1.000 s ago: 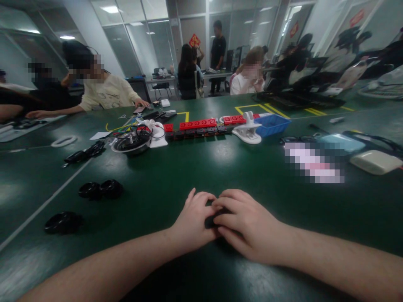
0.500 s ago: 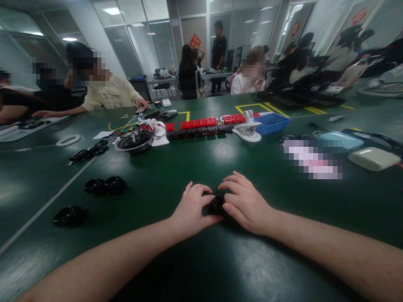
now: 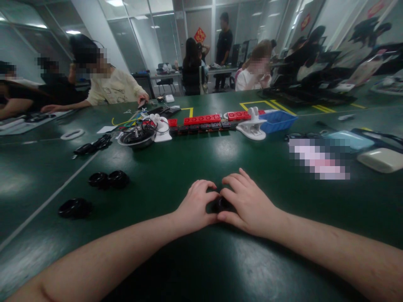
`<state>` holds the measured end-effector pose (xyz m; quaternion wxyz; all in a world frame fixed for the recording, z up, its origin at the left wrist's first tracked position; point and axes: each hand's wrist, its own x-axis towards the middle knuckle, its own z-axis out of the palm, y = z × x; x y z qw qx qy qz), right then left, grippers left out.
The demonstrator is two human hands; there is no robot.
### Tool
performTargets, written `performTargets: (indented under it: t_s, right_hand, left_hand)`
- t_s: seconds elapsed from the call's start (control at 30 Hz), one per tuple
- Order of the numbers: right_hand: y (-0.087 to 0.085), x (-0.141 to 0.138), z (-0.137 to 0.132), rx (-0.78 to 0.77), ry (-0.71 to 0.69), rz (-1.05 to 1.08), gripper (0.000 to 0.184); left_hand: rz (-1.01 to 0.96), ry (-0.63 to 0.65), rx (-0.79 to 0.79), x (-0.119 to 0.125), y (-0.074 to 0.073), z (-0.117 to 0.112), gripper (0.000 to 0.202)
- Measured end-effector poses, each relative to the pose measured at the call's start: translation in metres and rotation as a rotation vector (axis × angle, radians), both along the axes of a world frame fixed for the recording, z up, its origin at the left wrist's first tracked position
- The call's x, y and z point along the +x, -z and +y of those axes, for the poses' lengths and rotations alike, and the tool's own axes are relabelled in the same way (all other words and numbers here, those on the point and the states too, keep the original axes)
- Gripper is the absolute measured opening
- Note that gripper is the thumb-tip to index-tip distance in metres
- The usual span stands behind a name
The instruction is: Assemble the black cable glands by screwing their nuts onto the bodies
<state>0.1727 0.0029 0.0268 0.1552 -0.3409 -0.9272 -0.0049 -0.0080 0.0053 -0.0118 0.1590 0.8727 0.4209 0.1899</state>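
A small, round, glossy black coil (image 3: 223,204), which looks like wound cable, lies between my hands low over the green table (image 3: 176,176). My left hand (image 3: 197,205) curves around its left side, thumb and fingertips pinching at its edge. My right hand (image 3: 247,203) is wrapped over it from the right and hides most of it. The fingertips of both hands meet around the coil. To the left rest a pair of similar black coils (image 3: 108,179) and another single black coil (image 3: 74,208).
Farther off are a black cable bundle (image 3: 92,144), a metal bowl (image 3: 135,140) of dark parts, a red-and-black strip (image 3: 203,122), a white clamp (image 3: 252,126) and a blue bin (image 3: 278,121). A white case (image 3: 380,160) lies at right. People sit across the table.
My right hand has closed farther over the black coil, covering more of it, and its fingertips now meet those of my left hand. The view has shifted slightly.
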Motion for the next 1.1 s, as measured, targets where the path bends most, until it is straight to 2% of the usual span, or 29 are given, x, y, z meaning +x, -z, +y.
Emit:
performTargets:
  t_s: [0.1,0.3,0.67,1.1]
  right_hand:
    - [-0.001,-0.0024,-0.0021,-0.01,0.003,-0.008,0.046]
    - [-0.0026,-0.0042,-0.0039,-0.027,-0.007,0.0,0.028]
    - [-0.0011,-0.0041,-0.0062,-0.111,-0.043,0.053,0.024]
    - [0.0034,-0.0003,-0.0051,0.005,-0.112,0.115,0.023]
  left_hand:
    - [-0.009,0.011,-0.019,-0.0002,0.0022,0.0003,0.03]
    - [-0.065,-0.011,-0.02,0.0012,0.0034,0.0,0.03]
    - [-0.055,-0.016,-0.032,0.0004,0.0022,0.0001,0.033]
    - [-0.052,0.001,-0.023,-0.0001,0.0022,0.0008,0.032]
